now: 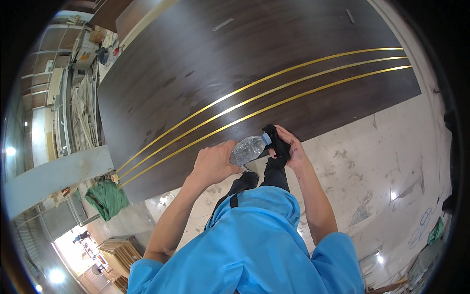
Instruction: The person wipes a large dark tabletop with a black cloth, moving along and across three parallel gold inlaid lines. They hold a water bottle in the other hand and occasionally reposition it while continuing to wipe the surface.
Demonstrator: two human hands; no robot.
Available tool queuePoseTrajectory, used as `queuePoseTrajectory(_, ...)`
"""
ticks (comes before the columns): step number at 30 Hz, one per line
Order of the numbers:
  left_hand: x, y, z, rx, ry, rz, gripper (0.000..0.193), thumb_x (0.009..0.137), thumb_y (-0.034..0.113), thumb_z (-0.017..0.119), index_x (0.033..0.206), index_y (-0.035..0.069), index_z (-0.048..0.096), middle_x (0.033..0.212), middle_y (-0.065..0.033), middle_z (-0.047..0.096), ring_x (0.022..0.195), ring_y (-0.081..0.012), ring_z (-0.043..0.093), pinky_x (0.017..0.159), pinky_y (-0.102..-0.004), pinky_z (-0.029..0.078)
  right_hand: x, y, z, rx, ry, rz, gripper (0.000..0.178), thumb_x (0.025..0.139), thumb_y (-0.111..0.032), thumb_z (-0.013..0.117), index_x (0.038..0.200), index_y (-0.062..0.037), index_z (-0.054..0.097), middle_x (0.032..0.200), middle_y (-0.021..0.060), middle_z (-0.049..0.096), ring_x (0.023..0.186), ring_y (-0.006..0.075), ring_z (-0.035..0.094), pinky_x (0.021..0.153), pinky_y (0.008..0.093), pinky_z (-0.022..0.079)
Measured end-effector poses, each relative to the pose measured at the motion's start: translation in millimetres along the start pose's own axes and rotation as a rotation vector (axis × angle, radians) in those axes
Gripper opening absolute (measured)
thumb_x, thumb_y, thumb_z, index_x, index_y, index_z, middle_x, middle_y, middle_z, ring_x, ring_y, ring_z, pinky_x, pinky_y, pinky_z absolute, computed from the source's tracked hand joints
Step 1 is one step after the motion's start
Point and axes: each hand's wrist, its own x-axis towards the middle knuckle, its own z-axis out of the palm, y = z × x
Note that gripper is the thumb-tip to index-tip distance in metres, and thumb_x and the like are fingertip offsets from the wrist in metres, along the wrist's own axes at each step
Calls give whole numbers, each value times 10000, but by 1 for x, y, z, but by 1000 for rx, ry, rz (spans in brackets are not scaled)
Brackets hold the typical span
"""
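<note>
My left hand (213, 161) is closed around the lower part of a clear plastic bottle (247, 151) with a blue cap (267, 139). The bottle is tilted, its cap pointing right against a black cloth (278, 147). My right hand (293, 148) has its fingers wrapped round that cloth, and dark smudges mark the skin. Just beyond both hands lies a large dark brown panel (161, 103) with three thin gold strips (240, 104) running along its length.
Two small flat pieces, one a grey strip (223, 24), lie on the panel's far part. A pale beam (58, 171) and green cloth (107, 199) are at the left. Long boards (83, 117) are piled farther left. Stained concrete floor (357, 161) stretches to the right.
</note>
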Motion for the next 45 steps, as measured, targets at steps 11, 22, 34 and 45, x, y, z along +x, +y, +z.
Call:
queuePoseTrajectory(11,-9,-44,62,-524,210,9,685,777,208,916,1364,65,595,1212,-138,732,1154,-317,713,1006,-420,546,33,-29,0,-576,0,-139,260,1050,-288,710,1221,-93,727,1036,-1,742,907,107,698,776,247,533)
queuePoseTrajectory(22,-62,-163,124,-975,714,-34,703,781,42,932,1387,101,581,1385,-56,634,1284,-220,619,1113,-372,489,88,1,96,-2270,469,-355,244,1020,-304,642,1099,-74,660,1036,174,757,990,404,752,865,536,597)
queuePoseTrajectory(34,-35,-243,168,-306,769,190,796,678,345,1004,1338,123,617,1294,-109,677,1211,-359,624,1069,-470,492,94,3,109,-2383,615,-226,274,963,-313,714,1120,-89,737,1069,176,788,1067,389,744,884,530,594)
queuePoseTrajectory(45,-35,-239,167,-333,775,178,751,680,254,877,1366,148,590,1338,-108,670,1244,-363,603,1029,-469,475,96,-4,112,-2459,523,-190,306,964,-323,731,1151,-81,748,1052,184,791,1054,397,747,898,516,596)
